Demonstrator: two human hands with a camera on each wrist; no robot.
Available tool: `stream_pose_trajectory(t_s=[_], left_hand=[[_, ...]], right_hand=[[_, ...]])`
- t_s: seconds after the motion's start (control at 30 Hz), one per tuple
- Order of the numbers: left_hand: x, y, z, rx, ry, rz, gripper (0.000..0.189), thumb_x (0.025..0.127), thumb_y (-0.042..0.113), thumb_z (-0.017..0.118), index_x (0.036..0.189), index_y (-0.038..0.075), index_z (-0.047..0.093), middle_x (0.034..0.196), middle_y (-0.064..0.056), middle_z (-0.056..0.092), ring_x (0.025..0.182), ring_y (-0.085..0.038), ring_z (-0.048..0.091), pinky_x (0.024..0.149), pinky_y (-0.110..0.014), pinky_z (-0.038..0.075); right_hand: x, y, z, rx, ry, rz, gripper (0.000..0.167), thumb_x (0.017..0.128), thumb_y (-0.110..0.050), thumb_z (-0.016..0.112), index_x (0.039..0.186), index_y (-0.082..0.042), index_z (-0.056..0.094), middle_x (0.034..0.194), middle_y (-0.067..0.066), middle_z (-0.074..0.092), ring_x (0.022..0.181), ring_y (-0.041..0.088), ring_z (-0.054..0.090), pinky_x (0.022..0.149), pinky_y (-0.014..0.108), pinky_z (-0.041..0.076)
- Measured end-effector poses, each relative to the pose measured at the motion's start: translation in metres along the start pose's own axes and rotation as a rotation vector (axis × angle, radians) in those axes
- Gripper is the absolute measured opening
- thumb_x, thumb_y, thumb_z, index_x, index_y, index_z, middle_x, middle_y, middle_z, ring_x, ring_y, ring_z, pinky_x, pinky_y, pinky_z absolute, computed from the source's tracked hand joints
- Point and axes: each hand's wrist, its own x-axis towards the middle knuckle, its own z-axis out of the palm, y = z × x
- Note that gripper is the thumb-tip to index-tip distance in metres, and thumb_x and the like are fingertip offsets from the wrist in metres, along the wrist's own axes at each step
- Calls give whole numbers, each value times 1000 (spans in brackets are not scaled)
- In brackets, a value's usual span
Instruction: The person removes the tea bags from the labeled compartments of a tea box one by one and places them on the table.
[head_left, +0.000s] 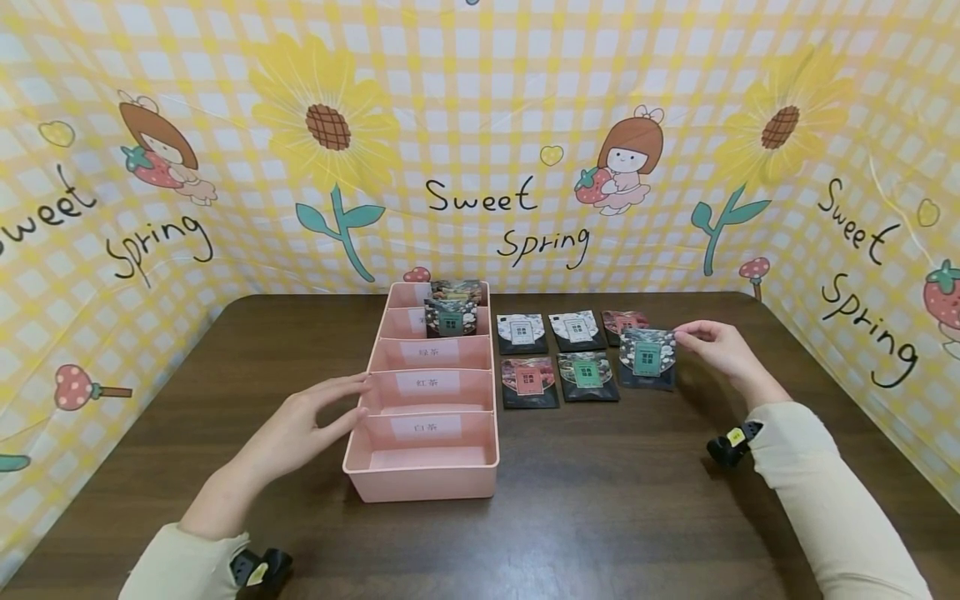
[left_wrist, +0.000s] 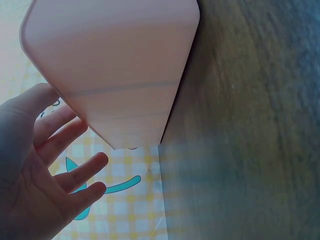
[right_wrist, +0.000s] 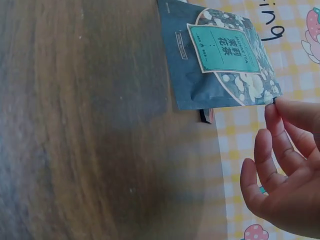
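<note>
While the right hand (head_left: 720,350) pinches the jasmine packet (head_left: 647,362), the spread left hand (head_left: 300,425) should steady the box (head_left: 423,485) beside it

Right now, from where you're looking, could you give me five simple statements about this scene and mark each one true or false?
1. The right-hand grip pinches a teal-labelled packet. True.
2. The left-hand grip is holding a packet. False: it touches the left side of the pink box.
3. Two white-patterned packets lie to the right of the box. True.
4. The boxed packets are in the front compartment. False: they are in the back two compartments.
5. The backdrop cloth is plain blue. False: it is yellow-and-white checked, with sunflowers.
</note>
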Motion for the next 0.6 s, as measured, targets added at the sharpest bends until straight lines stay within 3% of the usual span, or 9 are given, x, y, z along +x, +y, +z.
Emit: stream_pose_trajectory(t_s=[0.23, 0.6], left_hand=[[0, -1, 1, -1, -7, -11, 36, 90, 25, 63, 123, 11, 61, 132, -10, 58, 122, -31, 53, 98, -48, 41], [-1, 1, 0, -15, -14, -21, 37, 90, 24, 62, 123, 10, 60, 132, -11, 58, 121, -32, 54, 97, -49, 43]], right_hand=[[3, -4, 5, -35, 29, 19, 45, 94, -30, 54, 117, 9, 58, 115, 28, 61, 77, -8, 54, 71, 14, 49], [12, -3, 9, -57, 33, 91, 46, 93, -32, 56, 117, 7, 60, 117, 26, 61, 81, 4, 54, 72, 21, 45]])
